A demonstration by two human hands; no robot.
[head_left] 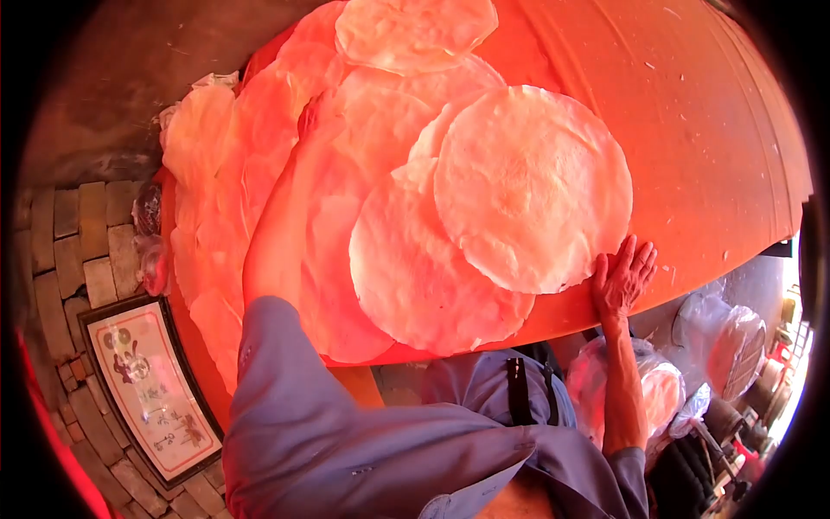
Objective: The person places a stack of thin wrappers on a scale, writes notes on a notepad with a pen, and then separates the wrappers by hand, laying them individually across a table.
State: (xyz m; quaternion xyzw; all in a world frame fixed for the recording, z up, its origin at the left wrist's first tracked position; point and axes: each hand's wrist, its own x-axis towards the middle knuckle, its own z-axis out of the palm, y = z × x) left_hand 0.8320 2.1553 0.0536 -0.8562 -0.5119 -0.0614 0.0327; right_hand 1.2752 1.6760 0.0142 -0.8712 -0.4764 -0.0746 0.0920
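Note:
Many large, thin, round flatbreads (532, 190) lie overlapping on an orange-red cloth-covered table (692, 138). The nearest whole one rests partly on another flatbread (432, 268) close to the front edge. My left arm stretches far across the pile, and my left hand (313, 114) is among the flatbreads on the left side; its fingers hardly stand out from them, so I cannot make out a grip. My right hand (626, 275) lies flat with spread fingers on the table's near edge, beside the rim of the nearest flatbread, holding nothing.
A framed panel with writing (154, 389) stands at the left by brickwork (73, 259). Plastic-wrapped seats (726, 342) and assorted items are at the lower right. A plastic bag (151, 259) hangs near the table's left edge.

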